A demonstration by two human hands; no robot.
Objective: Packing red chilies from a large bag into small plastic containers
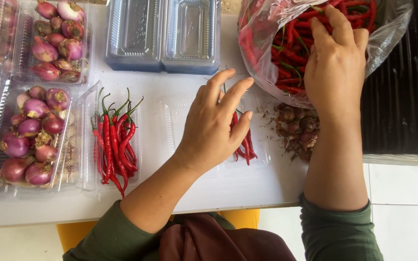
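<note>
My left hand (216, 123) hovers over an open clear plastic tray (262, 150), fingers spread and laid on a few red chillies (245, 145) in it. My right hand (335, 63) reaches into a clear plastic bag (262, 58) full of red chillies (291, 63) at the upper right; its fingers are buried among them, so I cannot see a grip. Left of my left hand, another clear tray (85, 145) holds a bunch of long red chillies (114, 145).
Two clear trays of purple shallots (30, 135) (56, 38) lie at the left. A stack of empty clear lidded trays (163, 34) stands at the back. Loose shallots (298, 130) sit under the bag. A dark ribbed surface (402, 87) borders the white table (218, 186) on the right.
</note>
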